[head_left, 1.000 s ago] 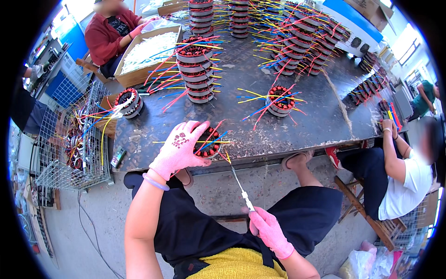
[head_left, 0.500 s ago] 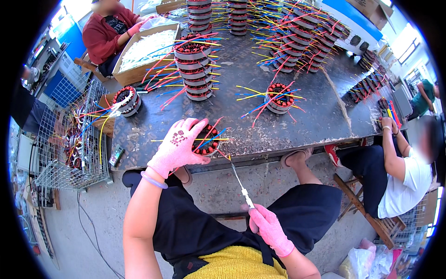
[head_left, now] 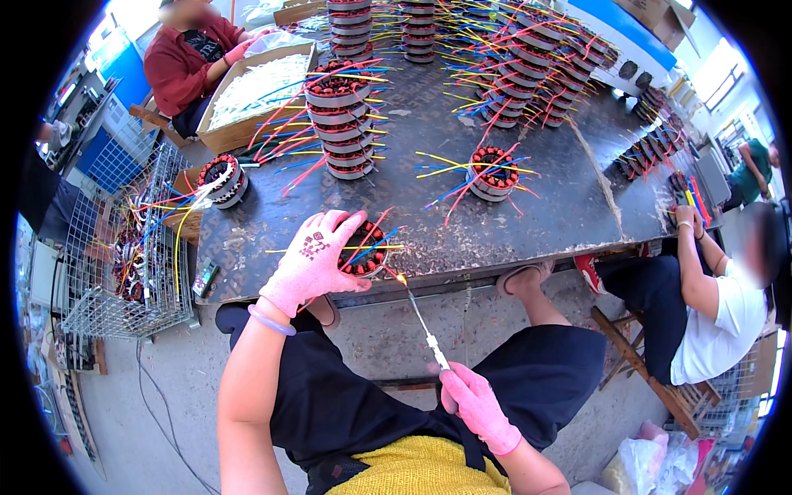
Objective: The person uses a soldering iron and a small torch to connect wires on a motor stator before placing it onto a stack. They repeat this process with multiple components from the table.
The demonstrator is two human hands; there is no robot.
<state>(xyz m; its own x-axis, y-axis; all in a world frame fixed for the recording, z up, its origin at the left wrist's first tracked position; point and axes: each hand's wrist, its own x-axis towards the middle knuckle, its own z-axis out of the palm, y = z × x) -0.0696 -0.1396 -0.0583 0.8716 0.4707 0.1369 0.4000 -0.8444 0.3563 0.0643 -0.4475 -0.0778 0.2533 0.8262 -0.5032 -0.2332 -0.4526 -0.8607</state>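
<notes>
My left hand [head_left: 307, 257], in a pink glove, is wrapped over the left side of a motor stator [head_left: 368, 266] at the table's front edge. Red windings line the stator's ring, and yellow, blue and red wires stick out of it. My right hand [head_left: 477, 404], also gloved in pink, grips a white-handled tool with a long thin metal shaft [head_left: 419, 315]. A bright orange flame or glow shows at the shaft's far tip, close to a red wire end at the stator's near right side. Whether tip and wire touch, I cannot tell.
Stacked stators [head_left: 340, 124] stand on the dark table [head_left: 412, 99], with more at the back right. Single stators sit at the left [head_left: 223, 180] and right [head_left: 492, 183]. A wire basket [head_left: 124, 272] stands left. One person [head_left: 186, 66] sits back left, another [head_left: 718, 313] at right.
The orange glow at the tool's tip has grown brighter, and the tip sits slightly farther left. Both hands keep their grip; the whole view has shifted slightly.
</notes>
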